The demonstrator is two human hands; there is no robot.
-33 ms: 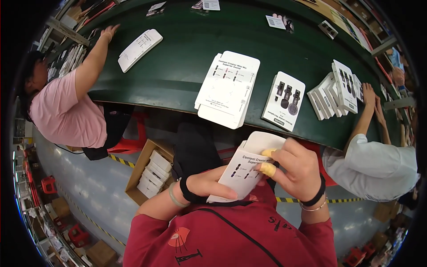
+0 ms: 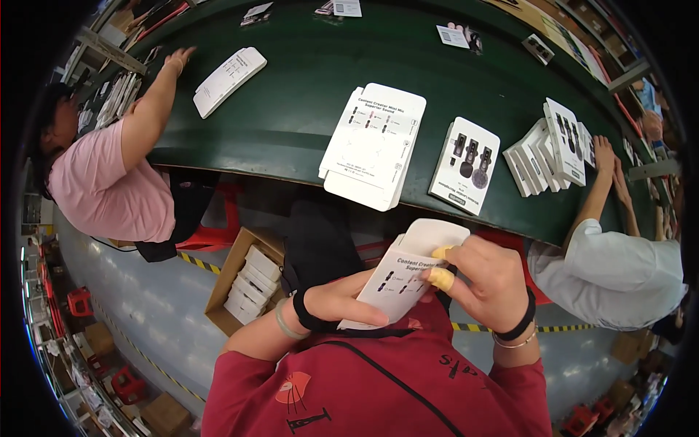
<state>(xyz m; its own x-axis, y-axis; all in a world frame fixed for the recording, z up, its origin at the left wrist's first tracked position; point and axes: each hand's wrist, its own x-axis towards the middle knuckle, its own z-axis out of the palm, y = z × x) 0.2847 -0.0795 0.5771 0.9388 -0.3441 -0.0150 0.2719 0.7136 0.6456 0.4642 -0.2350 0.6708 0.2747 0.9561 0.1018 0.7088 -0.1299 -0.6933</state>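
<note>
In front of my chest I hold a white printed carton (image 2: 389, 284) at a tilt, with its top flap (image 2: 435, 233) standing up. My left hand (image 2: 338, 300) is closed around its lower left side, the thumb lying across the front. At the upper right side, my right hand (image 2: 484, 280) pinches the carton's edge, with yellow tape wrapped on its thumb and a finger. The fingers behind the carton are mostly hidden. Beyond it, a stack of flat white cartons (image 2: 371, 149) lies at the green table's near edge.
A white box with microphone pictures (image 2: 466, 166) and a pile of similar boxes (image 2: 542, 153) sit on the green table (image 2: 284, 131). Co-workers flank me at left and right. An open cardboard box (image 2: 227, 288) of white boxes stands on the floor to my left.
My right hand and the upper part of the carton have shifted very slightly. At the left, the co-worker's arm has moved a little. My left hand keeps its grip.
</note>
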